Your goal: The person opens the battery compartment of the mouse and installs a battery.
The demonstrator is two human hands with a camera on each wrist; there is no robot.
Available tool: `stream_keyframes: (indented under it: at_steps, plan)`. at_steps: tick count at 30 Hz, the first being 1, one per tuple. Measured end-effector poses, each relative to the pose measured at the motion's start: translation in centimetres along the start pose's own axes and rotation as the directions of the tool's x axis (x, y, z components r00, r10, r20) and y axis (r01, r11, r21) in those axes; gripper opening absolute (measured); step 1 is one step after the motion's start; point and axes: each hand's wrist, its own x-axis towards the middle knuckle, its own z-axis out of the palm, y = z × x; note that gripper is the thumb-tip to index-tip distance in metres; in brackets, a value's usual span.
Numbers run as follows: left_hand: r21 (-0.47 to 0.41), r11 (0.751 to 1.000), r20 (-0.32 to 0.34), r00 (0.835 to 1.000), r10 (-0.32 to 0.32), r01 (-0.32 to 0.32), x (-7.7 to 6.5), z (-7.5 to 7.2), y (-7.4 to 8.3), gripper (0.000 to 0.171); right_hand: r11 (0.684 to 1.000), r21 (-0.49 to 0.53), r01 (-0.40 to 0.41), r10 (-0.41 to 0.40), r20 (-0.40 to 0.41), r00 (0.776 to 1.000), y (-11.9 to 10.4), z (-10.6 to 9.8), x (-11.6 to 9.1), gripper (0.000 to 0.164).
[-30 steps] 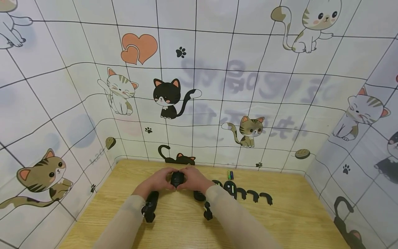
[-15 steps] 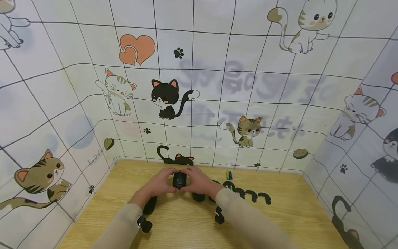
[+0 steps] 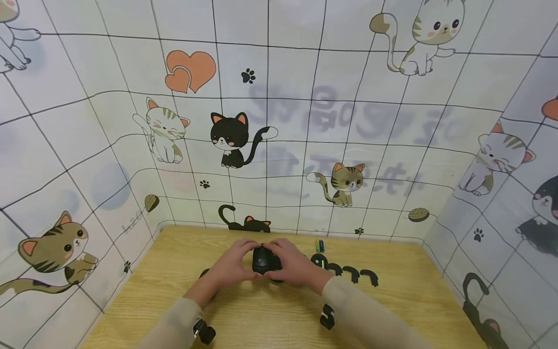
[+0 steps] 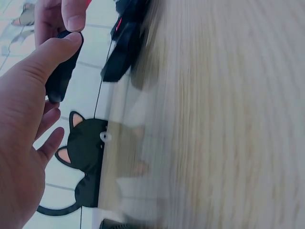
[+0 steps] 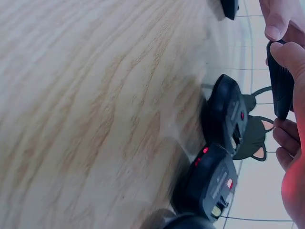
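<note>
A black computer mouse (image 3: 263,260) is held up between both hands over the far part of the table. My left hand (image 3: 233,264) pinches it from the left, and in the left wrist view its thumb lies on the mouse's end (image 4: 62,78). From the other side my right hand (image 3: 296,261) pinches the same mouse, thumb near thumb. The right wrist view shows the mouse's ribbed side (image 5: 279,86) edge-on. Two other black mice, one farther (image 5: 226,112) and one nearer (image 5: 207,183), stand on the table with small red lights showing.
Right of the hands lies a mouse with a battery in its underside (image 3: 318,260), then a row of curved black pieces (image 3: 351,274). Two batteries (image 3: 320,245) lie behind them. A dark object (image 3: 204,274) is partly hidden by the left wrist. A cat-printed curtain (image 3: 279,121) surrounds the wooden table (image 3: 270,320).
Both hands, with the mouse between them, have moved right and slightly nearer my body. The head view has shifted slightly too. The grip on the mouse stays two-handed.
</note>
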Motion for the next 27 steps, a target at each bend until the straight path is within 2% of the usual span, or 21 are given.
stream_keyframes:
  at_steps: [8, 16, 27]
  plan:
    - [0.005, 1.000, -0.020, 1.000, 0.013, -0.013, -0.4, 0.8, 2.5, 0.082, 0.999, 0.033, 0.013, -0.012, -0.050, 0.999, -0.9, -1.6, -2.9, 0.080]
    - [-0.005, 0.999, -0.033, 0.999, 0.040, -0.041, -1.0, 1.6, 4.5, 0.084, 0.999, 0.044, 0.024, -0.020, -0.094, 0.995, -1.3, -2.0, -5.5, 0.081]
    - [-0.093, 0.992, -0.045, 0.996, 0.080, -0.084, -2.0, 3.0, 6.6, 0.085, 0.992, 0.123, 0.008, 0.008, -0.127, 0.992, -1.7, -2.3, -9.0, 0.080]
